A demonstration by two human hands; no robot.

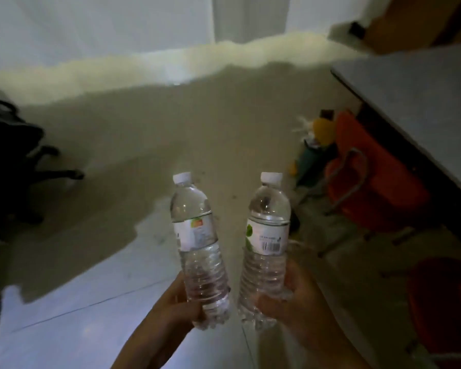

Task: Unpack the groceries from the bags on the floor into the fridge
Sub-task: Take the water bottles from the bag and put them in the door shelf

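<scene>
both hands (168, 302) grip ribbed clear plastic bottles (197, 235), white caps.

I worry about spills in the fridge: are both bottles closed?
Closed, it seems. The left bottle and the right bottle each carry a white cap on the neck. How tightly they are screwed, cannot tell.

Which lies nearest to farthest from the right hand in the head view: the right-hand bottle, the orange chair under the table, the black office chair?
1. Right-hand bottle, held in the right hand.
2. Orange chair, beyond on the right, under the table.
3. Black office chair, far left edge.
</scene>
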